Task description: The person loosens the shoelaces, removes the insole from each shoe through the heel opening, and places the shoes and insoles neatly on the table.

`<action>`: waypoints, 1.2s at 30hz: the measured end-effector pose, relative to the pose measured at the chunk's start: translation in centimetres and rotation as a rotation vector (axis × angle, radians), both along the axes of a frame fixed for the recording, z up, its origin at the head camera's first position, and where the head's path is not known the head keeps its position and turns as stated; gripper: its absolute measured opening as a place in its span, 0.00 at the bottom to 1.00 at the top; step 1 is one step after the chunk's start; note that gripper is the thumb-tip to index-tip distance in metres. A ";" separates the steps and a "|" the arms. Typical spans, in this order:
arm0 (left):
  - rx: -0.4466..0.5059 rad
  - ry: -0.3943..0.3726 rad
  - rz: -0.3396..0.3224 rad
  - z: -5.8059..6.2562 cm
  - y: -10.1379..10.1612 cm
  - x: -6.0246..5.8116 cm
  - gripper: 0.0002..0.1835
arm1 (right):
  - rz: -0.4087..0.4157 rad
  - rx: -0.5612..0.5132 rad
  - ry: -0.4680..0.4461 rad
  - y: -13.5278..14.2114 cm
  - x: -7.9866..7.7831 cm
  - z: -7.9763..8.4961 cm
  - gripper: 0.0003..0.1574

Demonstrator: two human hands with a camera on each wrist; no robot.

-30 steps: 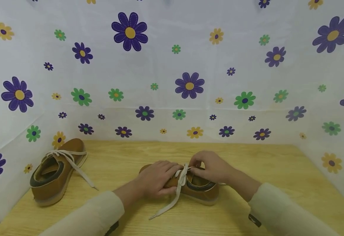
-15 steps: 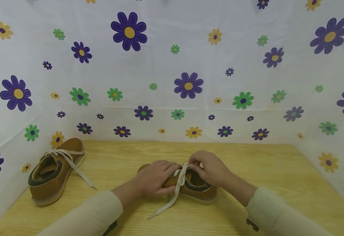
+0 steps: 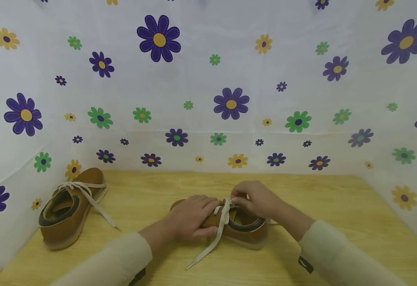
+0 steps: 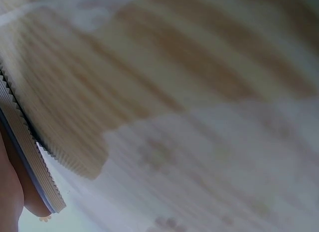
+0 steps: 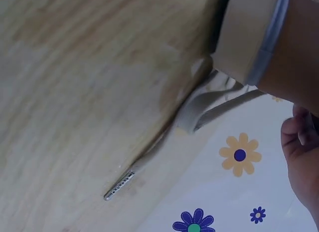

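A brown shoe [image 3: 251,241] with a dark collar lies at the middle of the table, toe to the left. My left hand [image 3: 190,219] holds its front part, fingers over the top and thumb along the near side. At the knot, thumb and forefinger of my right hand [image 3: 260,201] pinch the cream shoelace [image 3: 225,216]. One lace end hangs over the near side onto the wood. In the right wrist view, a lace end [image 5: 154,149] with a metal tip trails on the far side. The left wrist view shows the sole [image 4: 32,159] beside the hand.
A matching brown shoe [image 3: 60,232] stands at the left of the wooden table [image 3: 301,254], its loose lace [image 3: 101,212] trailing right. White cloth [image 3: 194,79] with purple, green and yellow flowers walls the back and both sides.
My right thumb and fingers have risen slightly out of the shoe's opening toward the knot, baring more of the opening. The left hand stays in place on the shoe.
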State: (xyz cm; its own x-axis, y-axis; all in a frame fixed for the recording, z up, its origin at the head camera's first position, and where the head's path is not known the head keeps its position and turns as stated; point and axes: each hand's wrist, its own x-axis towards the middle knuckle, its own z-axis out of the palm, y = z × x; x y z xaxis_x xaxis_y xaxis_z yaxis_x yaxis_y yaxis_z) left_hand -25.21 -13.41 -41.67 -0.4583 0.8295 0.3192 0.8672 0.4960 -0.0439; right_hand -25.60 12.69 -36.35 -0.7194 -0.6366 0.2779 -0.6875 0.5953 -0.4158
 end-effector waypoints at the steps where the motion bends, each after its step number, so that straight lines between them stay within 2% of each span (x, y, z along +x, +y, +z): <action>1: -0.004 0.000 0.006 0.1 0.0 0.0 0.37 | -0.005 -0.008 0.024 0.0 0.1 0.0 0.05; 5: -0.002 -0.002 0.015 0.4 0.0 -0.1 0.37 | -0.037 -0.031 0.120 -0.3 0.6 -0.2 0.04; 8: 0.004 -0.009 0.013 0.3 -0.2 -0.1 0.37 | -0.077 -0.044 0.148 -0.6 0.8 -0.4 0.03; 12: 0.011 -0.013 0.006 0.0 -0.2 -0.1 0.37 | -0.135 -0.066 0.140 -0.7 1.0 -1.0 0.03; 16: 0.017 -0.007 0.002 -0.2 -0.2 -0.1 0.37 | -0.155 -0.088 0.128 -0.7 1.1 -1.2 0.03; 23: 0.016 -0.004 0.006 -0.2 -0.1 -0.1 0.37 | -0.205 -0.114 0.085 -0.6 1.2 -1.2 0.04; 36: 0.026 0.004 0.008 -0.1 0.2 -0.2 0.37 | -0.317 -0.161 0.061 -0.4 1.2 -1.5 0.03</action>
